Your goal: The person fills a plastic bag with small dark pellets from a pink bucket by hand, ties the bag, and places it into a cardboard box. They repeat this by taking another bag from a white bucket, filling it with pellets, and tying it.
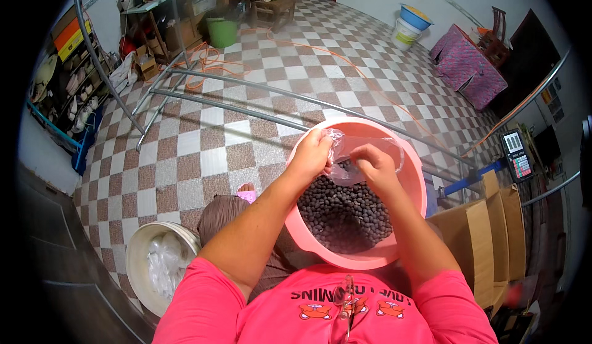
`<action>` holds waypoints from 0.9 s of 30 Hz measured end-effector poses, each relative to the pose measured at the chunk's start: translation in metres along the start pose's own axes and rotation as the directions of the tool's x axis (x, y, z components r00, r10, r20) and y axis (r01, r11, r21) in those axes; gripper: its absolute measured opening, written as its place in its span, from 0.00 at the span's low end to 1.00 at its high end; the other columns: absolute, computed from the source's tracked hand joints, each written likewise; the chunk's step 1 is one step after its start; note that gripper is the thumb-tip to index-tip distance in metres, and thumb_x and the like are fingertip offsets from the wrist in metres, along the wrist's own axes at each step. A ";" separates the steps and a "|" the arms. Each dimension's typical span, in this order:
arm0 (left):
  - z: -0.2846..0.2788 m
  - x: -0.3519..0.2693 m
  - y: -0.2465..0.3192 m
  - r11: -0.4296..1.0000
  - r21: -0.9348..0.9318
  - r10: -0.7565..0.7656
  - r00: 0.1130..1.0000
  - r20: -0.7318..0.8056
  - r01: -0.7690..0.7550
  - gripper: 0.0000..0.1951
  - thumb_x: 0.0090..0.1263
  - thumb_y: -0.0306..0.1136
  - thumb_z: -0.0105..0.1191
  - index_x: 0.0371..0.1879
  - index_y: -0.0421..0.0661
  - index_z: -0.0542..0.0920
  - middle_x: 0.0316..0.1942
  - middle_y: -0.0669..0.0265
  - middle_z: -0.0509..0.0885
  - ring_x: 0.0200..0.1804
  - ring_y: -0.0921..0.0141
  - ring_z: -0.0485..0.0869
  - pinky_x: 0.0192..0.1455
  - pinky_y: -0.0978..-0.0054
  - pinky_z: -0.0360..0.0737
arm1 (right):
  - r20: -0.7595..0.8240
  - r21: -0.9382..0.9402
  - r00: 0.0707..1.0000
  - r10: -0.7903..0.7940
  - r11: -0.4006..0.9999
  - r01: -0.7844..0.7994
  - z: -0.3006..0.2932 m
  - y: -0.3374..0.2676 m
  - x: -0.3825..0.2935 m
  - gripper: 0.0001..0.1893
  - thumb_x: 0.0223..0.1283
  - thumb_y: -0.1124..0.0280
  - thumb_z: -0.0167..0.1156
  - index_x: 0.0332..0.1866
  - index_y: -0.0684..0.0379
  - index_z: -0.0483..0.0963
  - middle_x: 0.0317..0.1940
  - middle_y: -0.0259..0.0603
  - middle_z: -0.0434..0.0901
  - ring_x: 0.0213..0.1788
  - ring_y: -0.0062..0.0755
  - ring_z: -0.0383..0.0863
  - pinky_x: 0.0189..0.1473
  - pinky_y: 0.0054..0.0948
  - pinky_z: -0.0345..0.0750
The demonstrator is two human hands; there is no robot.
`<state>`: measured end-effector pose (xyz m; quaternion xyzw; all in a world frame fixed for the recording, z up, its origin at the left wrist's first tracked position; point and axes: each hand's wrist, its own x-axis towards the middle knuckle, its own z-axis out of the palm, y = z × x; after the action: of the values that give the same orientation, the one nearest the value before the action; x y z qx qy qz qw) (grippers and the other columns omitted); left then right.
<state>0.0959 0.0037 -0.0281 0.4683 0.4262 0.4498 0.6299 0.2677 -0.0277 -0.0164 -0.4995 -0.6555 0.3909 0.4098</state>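
A pink plastic basin (296,233) sits in front of me, partly filled with small, dark, round dried fruits (344,214). My left hand (312,154) grips the bunched end of a clear plastic bag (344,174) above the far part of the basin. Beside it, my right hand (375,164) is at the bag's spread part with fingers curled. The thin film reaches past the right knuckles. Whether the right fingers pinch the film or rest inside the bag is hidden.
At my left stands a white bucket (138,247) holding clear plastic bags (166,261). Cardboard boxes (481,237) and a digital scale display (517,155) are at right. A metal tube frame (231,107) crosses the tiled floor beyond the basin, near an orange cord (351,64).
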 end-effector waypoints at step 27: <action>-0.005 0.010 -0.018 0.997 0.053 0.060 0.998 -0.001 -0.060 0.13 0.67 0.33 0.42 0.43 0.36 0.71 0.17 0.64 0.74 0.16 0.74 0.73 0.19 0.77 0.71 | 0.598 -0.654 0.719 0.353 0.734 0.184 0.089 0.055 -0.066 0.15 0.54 0.61 0.52 0.40 0.63 0.72 0.32 0.57 0.78 0.37 0.51 0.79 0.39 0.45 0.75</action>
<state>0.0969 0.0114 -0.0475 0.4966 0.4246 0.4577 0.6030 0.2144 -0.0908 -0.1088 -0.4620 -0.8284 0.3027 -0.0935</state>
